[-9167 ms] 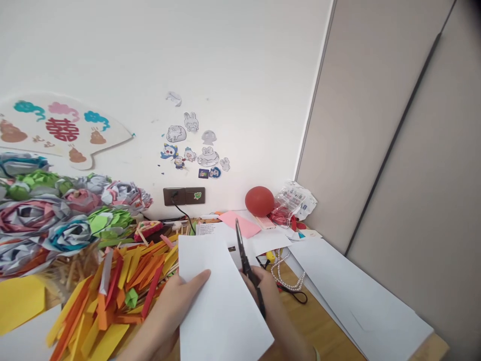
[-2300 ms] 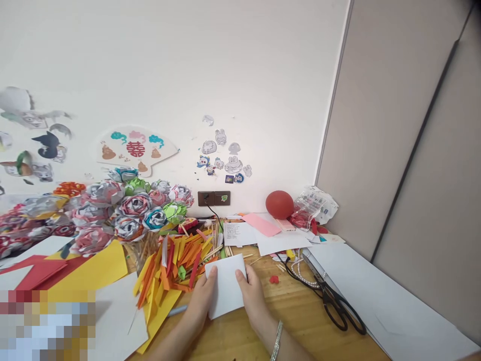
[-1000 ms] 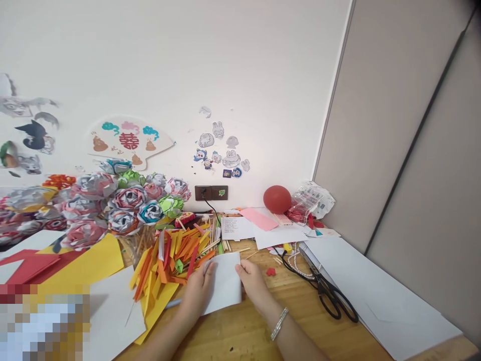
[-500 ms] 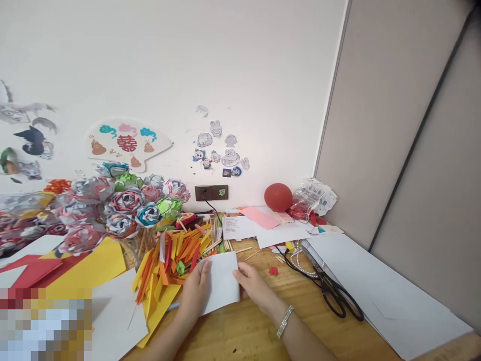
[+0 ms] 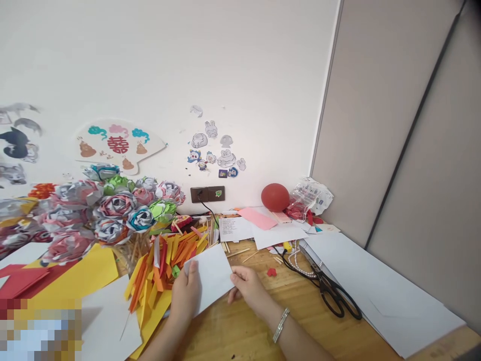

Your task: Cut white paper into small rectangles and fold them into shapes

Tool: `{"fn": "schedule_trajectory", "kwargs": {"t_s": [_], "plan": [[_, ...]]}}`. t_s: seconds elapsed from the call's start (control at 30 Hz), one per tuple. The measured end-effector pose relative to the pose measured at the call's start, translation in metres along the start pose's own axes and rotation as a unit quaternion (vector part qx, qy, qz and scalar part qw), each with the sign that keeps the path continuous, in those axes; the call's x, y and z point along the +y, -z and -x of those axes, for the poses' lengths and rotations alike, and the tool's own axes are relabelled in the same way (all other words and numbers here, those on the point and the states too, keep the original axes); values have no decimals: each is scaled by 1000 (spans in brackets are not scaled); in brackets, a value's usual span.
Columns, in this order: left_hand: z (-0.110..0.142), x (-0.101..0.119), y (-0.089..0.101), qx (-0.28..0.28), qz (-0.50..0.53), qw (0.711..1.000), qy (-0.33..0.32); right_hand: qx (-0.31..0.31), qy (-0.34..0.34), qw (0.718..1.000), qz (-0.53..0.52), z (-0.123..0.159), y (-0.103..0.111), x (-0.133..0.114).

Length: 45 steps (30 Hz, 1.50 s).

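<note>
A white wall with a brown socket meets grey panelling behind a wooden table

Wooden table, black scissors, small red scrap, white sheets

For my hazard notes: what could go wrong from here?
The white rectangular paper sheet, held between left hand and right hand, might crease. The left hand might nudge the nearby orange and yellow paper strips. The black-handled metal scissors, beside the white beaded string, might snag it if lifted.

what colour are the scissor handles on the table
The scissor handles are black, seen best in the head view, to the right of the right hand.
</note>
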<state>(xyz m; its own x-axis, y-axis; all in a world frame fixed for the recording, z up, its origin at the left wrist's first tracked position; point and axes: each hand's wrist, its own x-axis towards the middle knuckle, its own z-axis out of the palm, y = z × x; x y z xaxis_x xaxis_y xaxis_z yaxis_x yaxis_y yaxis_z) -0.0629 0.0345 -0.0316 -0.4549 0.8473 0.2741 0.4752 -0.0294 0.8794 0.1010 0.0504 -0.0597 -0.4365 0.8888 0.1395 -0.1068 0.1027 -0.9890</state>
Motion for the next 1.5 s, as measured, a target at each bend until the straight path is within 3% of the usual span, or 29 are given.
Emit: {"fn": "schedule_trajectory", "kwargs": {"t_s": [0.07,0.13,0.23,0.33,0.53,0.67,0.83,1.0,1.2,1.37,1.5], "plan": [[0,-1,1,7,-8,1000,1,15,2,999,35,-1,-1,3],[-1,-3,3,6,-17,1000,-9,52,45,993,93,1,-2,5],[-1,-6,5,-16,-31,999,-41,127,143,953,236,6,-5,8],[4,-9,2,-57,-40,995,-78,137,162,929,304,11,-11,6],[10,-21,-8,-138,-53,965,-217,98,162,939,286,16,-19,-3],[5,-25,-11,-134,-90,966,-204,138,154,930,305,13,-15,0],[0,-22,-8,-106,-97,960,-242,196,162,912,323,7,-6,5],[-4,-24,-6,-90,-96,965,-226,187,55,910,366,7,0,0],[-8,-29,-9,-99,-81,962,-241,193,20,881,432,6,2,-1],[-8,-33,-12,-93,-82,968,-221,198,39,895,398,5,4,0],[-8,-29,-9,-128,-71,964,-223,189,94,912,351,5,5,-1]]}}
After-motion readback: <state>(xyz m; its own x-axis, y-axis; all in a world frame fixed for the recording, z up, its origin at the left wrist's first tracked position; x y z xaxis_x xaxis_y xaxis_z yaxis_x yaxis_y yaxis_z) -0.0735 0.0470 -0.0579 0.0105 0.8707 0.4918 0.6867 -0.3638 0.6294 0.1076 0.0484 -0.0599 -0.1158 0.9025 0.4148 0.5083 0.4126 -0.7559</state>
